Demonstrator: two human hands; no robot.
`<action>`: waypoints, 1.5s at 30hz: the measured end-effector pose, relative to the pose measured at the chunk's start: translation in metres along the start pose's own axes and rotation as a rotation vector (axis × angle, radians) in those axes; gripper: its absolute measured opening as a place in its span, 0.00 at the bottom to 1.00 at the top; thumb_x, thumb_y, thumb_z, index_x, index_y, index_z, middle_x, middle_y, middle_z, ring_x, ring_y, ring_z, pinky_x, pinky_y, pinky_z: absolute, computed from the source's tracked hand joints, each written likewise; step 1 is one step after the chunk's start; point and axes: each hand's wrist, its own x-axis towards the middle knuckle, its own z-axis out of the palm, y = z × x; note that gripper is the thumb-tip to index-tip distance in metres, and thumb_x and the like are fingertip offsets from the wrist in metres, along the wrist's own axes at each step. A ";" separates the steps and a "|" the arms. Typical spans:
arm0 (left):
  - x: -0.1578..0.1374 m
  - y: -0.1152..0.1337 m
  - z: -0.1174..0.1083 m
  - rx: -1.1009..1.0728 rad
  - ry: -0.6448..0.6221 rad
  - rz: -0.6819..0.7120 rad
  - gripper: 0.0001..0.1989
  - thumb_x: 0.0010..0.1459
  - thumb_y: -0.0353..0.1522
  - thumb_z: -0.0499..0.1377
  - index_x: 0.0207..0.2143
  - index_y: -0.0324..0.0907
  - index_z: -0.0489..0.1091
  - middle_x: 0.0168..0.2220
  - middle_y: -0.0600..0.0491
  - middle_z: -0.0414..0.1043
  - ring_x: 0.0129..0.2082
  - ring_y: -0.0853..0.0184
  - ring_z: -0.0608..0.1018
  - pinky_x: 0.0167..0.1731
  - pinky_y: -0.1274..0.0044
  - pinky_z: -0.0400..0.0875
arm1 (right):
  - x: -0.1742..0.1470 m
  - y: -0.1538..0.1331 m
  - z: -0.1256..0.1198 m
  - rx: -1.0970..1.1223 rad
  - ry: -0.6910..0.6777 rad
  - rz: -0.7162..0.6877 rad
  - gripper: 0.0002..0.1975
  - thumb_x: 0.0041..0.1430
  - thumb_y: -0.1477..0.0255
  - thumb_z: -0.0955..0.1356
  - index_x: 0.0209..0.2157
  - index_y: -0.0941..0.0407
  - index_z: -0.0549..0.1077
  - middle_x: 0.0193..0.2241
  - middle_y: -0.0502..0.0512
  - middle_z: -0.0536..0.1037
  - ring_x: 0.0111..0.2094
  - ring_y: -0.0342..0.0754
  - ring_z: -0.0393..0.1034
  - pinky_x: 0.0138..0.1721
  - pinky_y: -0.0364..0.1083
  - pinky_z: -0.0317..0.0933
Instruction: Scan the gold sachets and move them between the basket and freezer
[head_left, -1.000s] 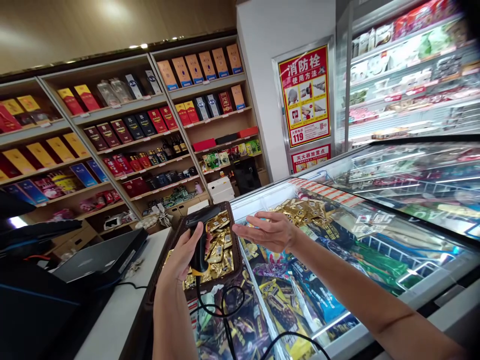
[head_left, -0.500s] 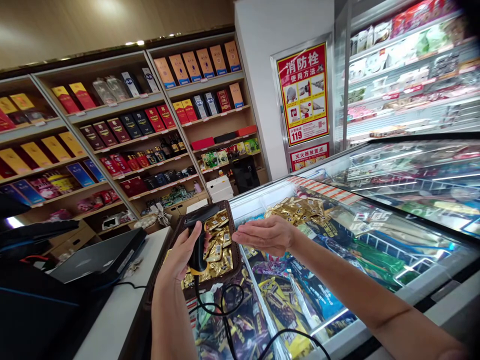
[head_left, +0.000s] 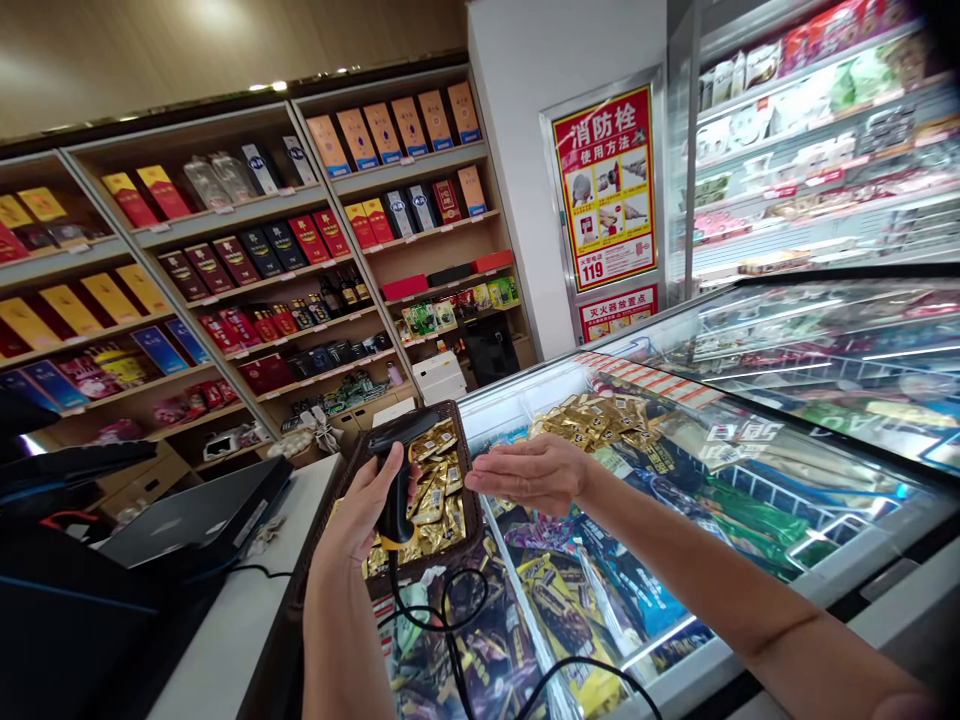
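My left hand (head_left: 367,500) is wrapped round the grip of a black and yellow barcode scanner (head_left: 396,500), whose black cord (head_left: 450,630) loops down over the freezer glass. Below the scanner, a brown woven basket (head_left: 471,490) holds many gold-wrapped packets (head_left: 433,500). Just right of the basket hovers my right hand (head_left: 532,472), fingers stretched out and held together, with nothing visible in it; the palm side is partly hidden. More gold packets (head_left: 600,418) lie in a heap behind that hand on the freezer top.
A glass-topped chest freezer (head_left: 675,600) full of packaged goods spreads to the right. On the left stand a white counter (head_left: 217,620) and a dark flat device (head_left: 199,510). Shelves of boxes (head_left: 270,250) line the back wall, beside a red fire-hydrant sign (head_left: 606,190).
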 end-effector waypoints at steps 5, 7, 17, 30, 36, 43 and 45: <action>0.001 -0.001 -0.001 0.014 -0.014 0.007 0.24 0.53 0.55 0.60 0.33 0.42 0.70 0.30 0.53 0.72 0.25 0.71 0.71 0.24 0.80 0.64 | 0.001 -0.001 0.002 0.029 0.024 0.044 0.17 0.62 0.78 0.62 0.48 0.61 0.76 0.61 0.52 0.69 0.66 0.45 0.55 0.63 0.43 0.61; 0.001 -0.001 -0.001 0.010 -0.019 -0.001 0.24 0.52 0.55 0.60 0.33 0.42 0.70 0.31 0.52 0.73 0.25 0.71 0.71 0.24 0.80 0.64 | 0.003 -0.001 0.002 0.034 0.065 0.050 0.17 0.62 0.79 0.61 0.48 0.63 0.76 0.60 0.53 0.70 0.64 0.46 0.58 0.62 0.43 0.63; 0.002 -0.002 0.000 0.019 0.012 -0.005 0.26 0.51 0.55 0.61 0.33 0.41 0.70 0.29 0.53 0.71 0.25 0.71 0.72 0.25 0.81 0.65 | 0.002 -0.004 0.003 0.141 0.089 0.123 0.19 0.62 0.80 0.62 0.53 0.67 0.71 0.64 0.61 0.63 0.64 0.51 0.58 0.61 0.45 0.65; 0.006 -0.006 -0.003 0.018 -0.016 0.008 0.26 0.51 0.55 0.61 0.33 0.40 0.71 0.30 0.51 0.73 0.25 0.72 0.70 0.24 0.81 0.64 | 0.011 -0.005 -0.002 0.157 0.141 0.222 0.22 0.64 0.80 0.64 0.60 0.66 0.64 0.64 0.61 0.63 0.63 0.49 0.61 0.58 0.44 0.68; 0.003 -0.004 -0.003 0.033 -0.013 0.006 0.26 0.51 0.55 0.61 0.32 0.40 0.70 0.27 0.52 0.72 0.24 0.71 0.70 0.22 0.81 0.63 | 0.008 -0.007 0.002 0.183 0.129 0.261 0.29 0.64 0.82 0.64 0.65 0.64 0.57 0.63 0.60 0.65 0.62 0.49 0.61 0.58 0.45 0.68; 0.004 -0.005 -0.008 -0.011 -0.005 0.008 0.26 0.48 0.55 0.63 0.33 0.41 0.70 0.30 0.51 0.74 0.24 0.69 0.72 0.23 0.79 0.66 | -0.002 -0.011 0.006 0.280 0.052 0.354 0.33 0.66 0.81 0.62 0.69 0.57 0.49 0.60 0.56 0.70 0.62 0.46 0.62 0.57 0.46 0.69; 0.004 -0.007 -0.016 -0.018 0.032 0.020 0.27 0.46 0.55 0.64 0.33 0.40 0.70 0.30 0.50 0.75 0.25 0.68 0.74 0.23 0.79 0.67 | -0.003 -0.013 0.011 0.304 0.005 0.391 0.31 0.66 0.81 0.62 0.68 0.58 0.52 0.58 0.58 0.71 0.62 0.47 0.63 0.57 0.48 0.69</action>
